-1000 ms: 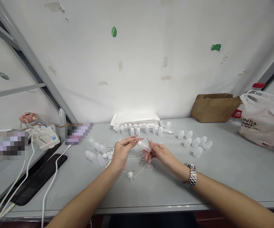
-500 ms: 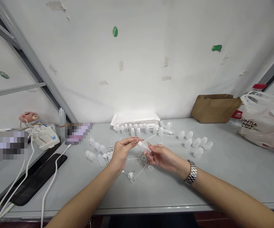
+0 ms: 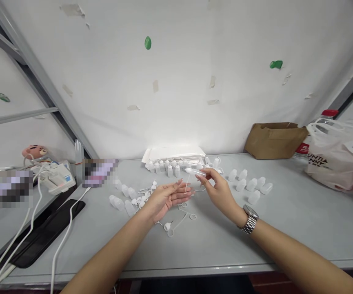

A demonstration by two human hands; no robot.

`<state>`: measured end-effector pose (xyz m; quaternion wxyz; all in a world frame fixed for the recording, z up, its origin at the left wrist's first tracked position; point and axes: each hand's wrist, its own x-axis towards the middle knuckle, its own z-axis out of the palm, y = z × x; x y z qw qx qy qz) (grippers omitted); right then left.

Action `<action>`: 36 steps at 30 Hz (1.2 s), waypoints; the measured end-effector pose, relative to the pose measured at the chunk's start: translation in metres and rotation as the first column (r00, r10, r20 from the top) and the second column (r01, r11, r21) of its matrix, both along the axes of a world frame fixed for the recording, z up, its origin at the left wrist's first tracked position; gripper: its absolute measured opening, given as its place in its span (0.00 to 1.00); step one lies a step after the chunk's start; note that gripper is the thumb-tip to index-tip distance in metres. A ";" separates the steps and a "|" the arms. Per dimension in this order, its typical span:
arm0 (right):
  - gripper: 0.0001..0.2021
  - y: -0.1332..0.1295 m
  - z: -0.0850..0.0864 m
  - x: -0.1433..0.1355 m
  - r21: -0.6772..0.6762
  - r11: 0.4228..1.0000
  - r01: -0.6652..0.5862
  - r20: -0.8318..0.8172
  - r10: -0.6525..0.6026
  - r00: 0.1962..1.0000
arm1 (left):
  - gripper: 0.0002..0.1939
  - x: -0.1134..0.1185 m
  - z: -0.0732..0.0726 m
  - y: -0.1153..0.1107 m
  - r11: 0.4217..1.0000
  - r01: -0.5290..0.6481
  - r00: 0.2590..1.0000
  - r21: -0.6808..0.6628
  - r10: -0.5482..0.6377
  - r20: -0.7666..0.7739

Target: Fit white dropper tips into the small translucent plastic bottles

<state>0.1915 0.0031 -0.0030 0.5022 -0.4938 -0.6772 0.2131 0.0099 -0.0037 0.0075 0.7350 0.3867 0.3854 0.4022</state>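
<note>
Pinches a small translucent bottle (image 3: 197,173) between the fingers of the right hand (image 3: 215,187), closed around its right end. Holds it tilted nearly flat above the table (image 3: 225,253), with its narrow white end pointing left and a thin white strap (image 3: 186,184) hanging from that end. Has the left hand (image 3: 167,198) open just below and to the left, palm up, with fingers extended and close together. Cannot tell if the strap touches those fingers, or if anything is caught under them. Wears a silver watch (image 3: 250,219) on the right wrist.

Faces a cluster of upright capped bottles (image 3: 170,170) at the far middle, in front of a flat white package (image 3: 174,153). Has loose bottles (image 3: 251,184) to the right and more pale bottles (image 3: 129,207) to the left, beside small white caps (image 3: 139,201). Looks down at looped white pieces (image 3: 192,217) lying nearer than the hands.

Shows a brown cardboard box (image 3: 274,141) at the far right, next to a printed plastic bag (image 3: 337,163). Shows a black slab (image 3: 48,233) and white cables (image 3: 63,241) at the near left, with a pink figure (image 3: 34,151) farther back.
</note>
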 end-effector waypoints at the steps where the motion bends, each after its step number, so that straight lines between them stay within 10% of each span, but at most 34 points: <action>1: 0.12 0.000 0.000 0.001 0.011 1.000 0.009 0.011 -0.009 1.000 | 0.15 0.000 -0.001 0.000 1.000 0.002 1.000 0.000 -0.002 -0.004; 17: 0.07 -0.007 0.006 0.008 0.295 0.939 -0.177 0.192 0.124 0.974 | 0.05 -0.009 -0.010 0.011 0.970 -0.241 0.969 -0.032 0.242 0.048; 36: 0.09 -0.009 0.004 0.006 0.437 0.873 -0.218 0.347 0.059 0.936 | 0.09 -0.008 -0.008 0.008 0.978 -0.196 0.980 0.074 0.198 -0.024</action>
